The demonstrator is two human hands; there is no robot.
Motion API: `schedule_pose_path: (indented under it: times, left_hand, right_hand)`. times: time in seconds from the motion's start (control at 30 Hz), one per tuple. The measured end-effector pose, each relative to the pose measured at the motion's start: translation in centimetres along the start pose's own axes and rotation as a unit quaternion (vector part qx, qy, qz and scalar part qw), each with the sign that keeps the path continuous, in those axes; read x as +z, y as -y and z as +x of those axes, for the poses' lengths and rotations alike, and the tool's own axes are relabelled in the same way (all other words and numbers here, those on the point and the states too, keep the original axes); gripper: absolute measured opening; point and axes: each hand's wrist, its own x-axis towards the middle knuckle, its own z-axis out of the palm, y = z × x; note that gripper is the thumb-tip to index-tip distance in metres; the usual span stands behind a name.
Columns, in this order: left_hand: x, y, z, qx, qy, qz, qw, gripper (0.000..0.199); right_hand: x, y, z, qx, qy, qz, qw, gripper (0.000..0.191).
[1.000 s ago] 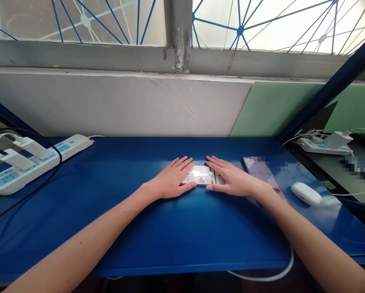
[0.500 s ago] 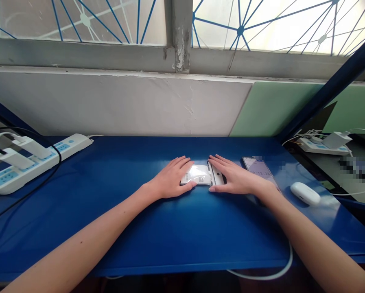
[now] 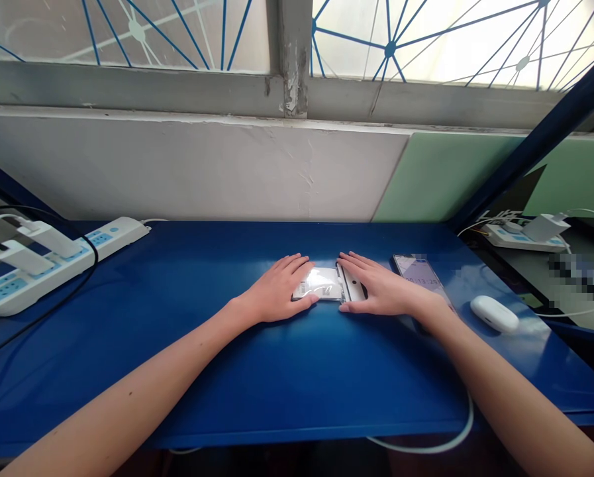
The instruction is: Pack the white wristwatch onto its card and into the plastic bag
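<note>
A flat, shiny white item (image 3: pixel 326 283) with a clear glossy top and a thin dark edge lies at the middle of the blue desk. My left hand (image 3: pixel 281 288) spans its left end, thumb on the near edge and fingers over the far edge. Against its right end sits a narrow white piece (image 3: pixel 353 287) with dark dots. My right hand (image 3: pixel 376 285) straddles that piece, thumb near and fingers far. Whether the two parts are joined cannot be told. My palms hide the outer ends of both.
Right of my right hand lies a phone (image 3: pixel 418 271) showing a timer, partly behind my wrist. A white earbud case (image 3: pixel 494 314) is farther right. A power strip (image 3: pixel 78 255) with plugged chargers and a black cable (image 3: pixel 91 271) occupies the left. A white cable (image 3: pixel 440 449) hangs at the front edge.
</note>
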Motion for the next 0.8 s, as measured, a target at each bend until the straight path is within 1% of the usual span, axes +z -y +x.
schedule_pose_path:
  times: [0.07,0.2,0.27,0.37,0.5,0.6,0.8]
  left_hand:
    - [0.1,-0.1,0.0,-0.009,0.0,0.005,1.0,0.075]
    - [0.2,-0.2,0.1,-0.048,-0.001,0.024,0.999,0.087]
    - [0.1,-0.1,0.1,-0.056,0.007,0.024,0.998,0.088]
    - [-0.5,0.3,0.0,-0.05,0.036,0.018,0.998,0.089]
    - [-1.3,1.2,-0.1,-0.025,0.079,0.004,0.997,0.089]
    - [-1.5,1.6,-0.2,-0.017,0.081,-0.008,0.997,0.088]
    - [-1.3,1.8,-0.2,-0.013,0.056,-0.031,0.998,0.08]
  right_hand:
    - [-0.2,0.1,-0.1,0.001,0.0,0.002,1.0,0.11]
    - [-0.4,0.1,-0.2,0.017,0.003,-0.006,1.0,0.115]
    - [-0.3,0.0,-0.2,0.019,0.005,-0.013,1.0,0.116]
    - [-0.2,-0.1,-0.2,0.016,0.003,-0.013,1.0,0.116]
    - [-0.3,0.1,-0.2,0.018,0.004,-0.012,1.0,0.114]
    - [-0.5,0.2,-0.2,0.02,0.008,-0.011,1.0,0.114]
    - [-0.1,-0.2,-0.3,0.015,-0.004,0.004,1.0,0.12]
